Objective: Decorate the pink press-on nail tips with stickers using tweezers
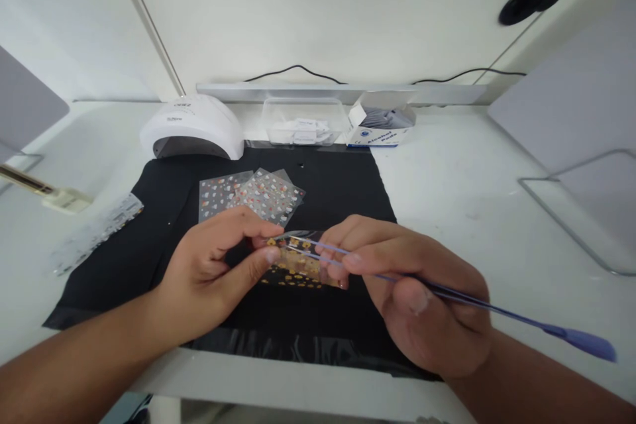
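Note:
My left hand [218, 265] pinches the left edge of a clear sticker sheet [298, 271] with yellow-orange flower-like prints. In my right hand [422, 291] is a pair of purple tweezers [501, 313], its handle end pointing out to the lower right. The two tweezer tips reach over the sheet's upper left part, close to my left thumb. Whether the tips grip a sticker is too small to tell. Some right fingers lie at the sheet's right edge. Beyond my left hand, several patterned sticker sheets [263, 192] lie overlapping on a black mat [338, 192].
Along the back stand a white nail lamp [193, 122], a clear plastic box [303, 106] with white packets, and an open alcohol pads box [380, 136]. Silvery sheets [104, 232] lie at left, near a pale object on a gold rod [64, 199]. A metal wire stand [571, 232] is at right.

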